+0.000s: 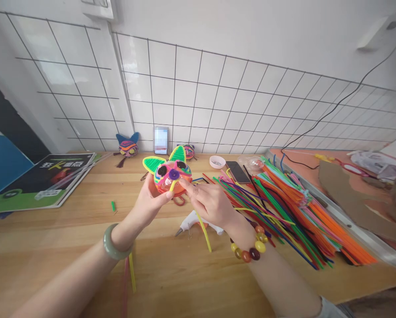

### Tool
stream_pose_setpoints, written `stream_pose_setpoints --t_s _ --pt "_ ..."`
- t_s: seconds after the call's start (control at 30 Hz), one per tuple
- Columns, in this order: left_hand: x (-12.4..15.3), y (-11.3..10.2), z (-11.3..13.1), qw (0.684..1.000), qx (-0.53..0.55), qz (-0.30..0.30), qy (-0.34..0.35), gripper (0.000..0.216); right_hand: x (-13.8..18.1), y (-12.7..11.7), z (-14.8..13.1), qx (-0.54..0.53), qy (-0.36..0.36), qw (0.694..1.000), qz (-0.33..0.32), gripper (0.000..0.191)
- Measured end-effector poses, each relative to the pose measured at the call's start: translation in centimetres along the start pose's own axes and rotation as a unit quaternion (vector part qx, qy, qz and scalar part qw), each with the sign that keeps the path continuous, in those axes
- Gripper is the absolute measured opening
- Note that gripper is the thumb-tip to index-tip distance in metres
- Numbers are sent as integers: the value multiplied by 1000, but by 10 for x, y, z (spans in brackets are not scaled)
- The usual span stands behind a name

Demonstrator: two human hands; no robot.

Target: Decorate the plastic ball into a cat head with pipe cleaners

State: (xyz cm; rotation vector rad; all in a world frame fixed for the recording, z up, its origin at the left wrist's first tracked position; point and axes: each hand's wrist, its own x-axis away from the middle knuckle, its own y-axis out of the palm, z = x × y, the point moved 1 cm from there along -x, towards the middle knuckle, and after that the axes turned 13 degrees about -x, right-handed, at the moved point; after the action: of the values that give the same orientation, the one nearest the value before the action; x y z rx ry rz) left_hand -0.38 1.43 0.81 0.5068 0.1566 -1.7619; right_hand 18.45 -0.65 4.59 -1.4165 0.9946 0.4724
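Observation:
My left hand [150,197] grips a small colourful pipe-cleaner mask [169,170] with green ears, dark eyes and a purple nose, held up above the wooden table [68,247]. My right hand [208,202] touches the mask's lower right side with the index finger and pinches a yellow pipe cleaner [204,230] that hangs down from it. A green bangle sits on my left wrist and a bead bracelet on my right.
A large fan of coloured pipe cleaners [294,212] lies at right. A glue gun [192,222] rests under my hands. Booklets [42,179] lie at left. Two finished masks [127,146], a phone [237,171], a small dish [217,161] and a standing screen [161,140] sit by the tiled wall.

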Motion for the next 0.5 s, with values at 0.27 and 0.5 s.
stream_pose_setpoints --t_s 0.27,0.5 --pt "0 -1 2 1000 -19 5 6 61 1 0 1 -5 4 1000 -4 59" --pt "1 -1 3 1000 -21 -1 5 58 1 0 0 -11 1 1000 -2 58"
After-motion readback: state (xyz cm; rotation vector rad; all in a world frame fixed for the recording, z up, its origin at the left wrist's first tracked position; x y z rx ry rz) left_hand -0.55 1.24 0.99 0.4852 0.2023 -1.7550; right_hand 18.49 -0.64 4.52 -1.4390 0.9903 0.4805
